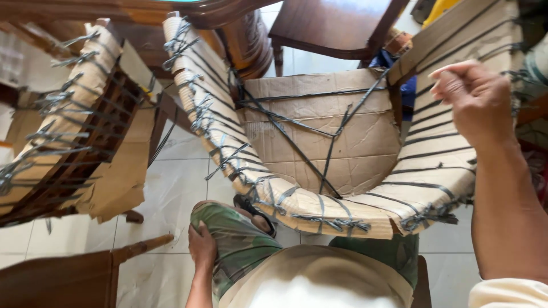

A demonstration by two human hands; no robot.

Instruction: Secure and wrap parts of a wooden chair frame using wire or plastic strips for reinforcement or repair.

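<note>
Right hand (476, 100) hovers clenched just over the wrapped chair's (342, 171) right rim, left hand (201, 245) rests flat on the knee (228, 228) below it, fingertips hidden.

The curved chair frame (319, 211) at the centre is wrapped in tan, ribbed cardboard, crossed by dark grey strapping bands (297, 140) in stripes and diagonals. At nine o'clock a second wrapped frame (68, 131) shows the same tan and grey over dark brown wood. At twelve o'clock the chair seat (331, 23) is glossy reddish brown. The floor (177, 194) is white tile with thin grey joints. At six o'clock the trousers (240, 239) are camouflage green and brown, the shirt (314, 279) pale cream. A blue scrap (406, 88) sits at two o'clock.
</note>
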